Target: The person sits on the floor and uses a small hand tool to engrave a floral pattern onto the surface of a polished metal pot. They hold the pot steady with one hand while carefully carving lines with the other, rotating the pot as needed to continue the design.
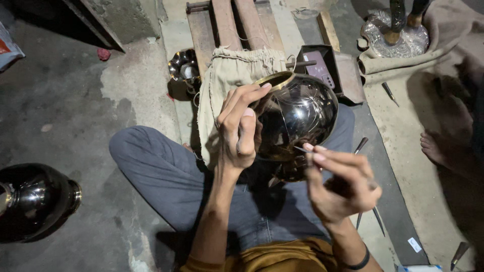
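A round, shiny black metal pot (300, 113) with a brass rim rests tilted on my lap, its mouth turned up and to the left. My left hand (239, 128) grips the pot at its rim and left side. My right hand (340, 184) pinches a thin pointed engraving tool (302, 149) whose tip touches the pot's lower surface. My crossed legs in grey trousers (161, 171) lie beneath.
A beige cloth bag (227, 75) lies over wooden planks ahead. Another dark polished vessel (35, 199) stands at the left. A small shiny bowl (184, 68), a dark box (327, 68), loose pointed tools (389, 93) and another person's bare foot (436, 148) are nearby.
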